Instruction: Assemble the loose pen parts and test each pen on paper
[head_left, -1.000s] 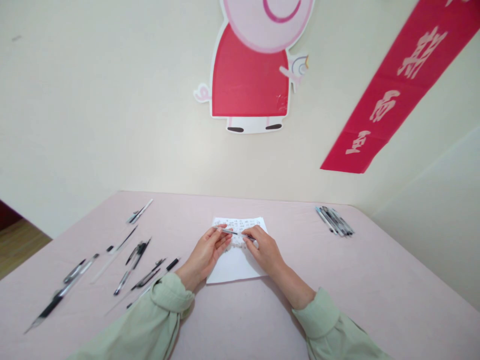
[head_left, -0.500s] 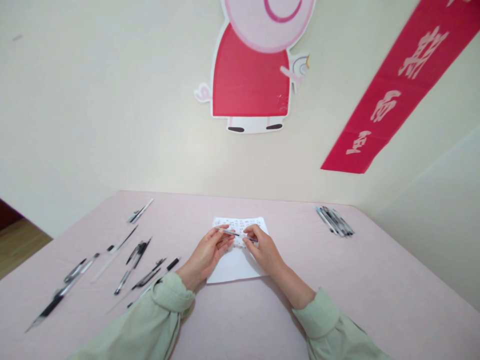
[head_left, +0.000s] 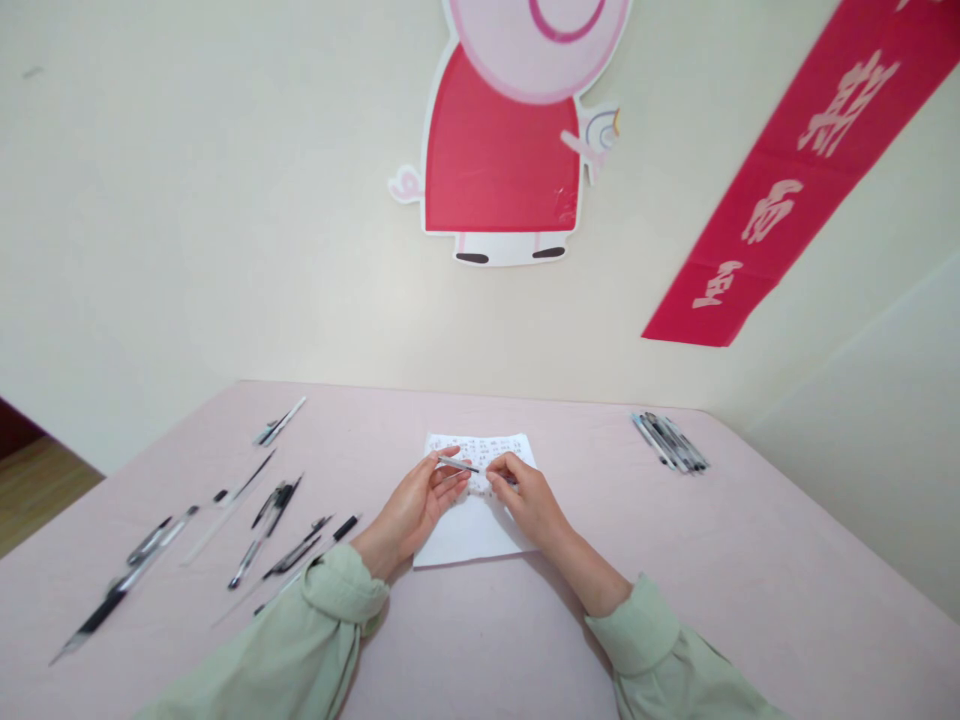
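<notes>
On the pink table (head_left: 480, 640) lies written-on paper (head_left: 469, 543); above it, the left hand (head_left: 418, 502) faces the right hand (head_left: 532, 502), whose bunched fingertips hide whether they hold anything, while left fingers pinch a slim pen part (head_left: 460, 465), apparently angled so both can reach it

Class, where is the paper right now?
In the head view, the paper lies centrally, under the left hand and right hand, between loose pens at left and a pen bunch at right.
</notes>
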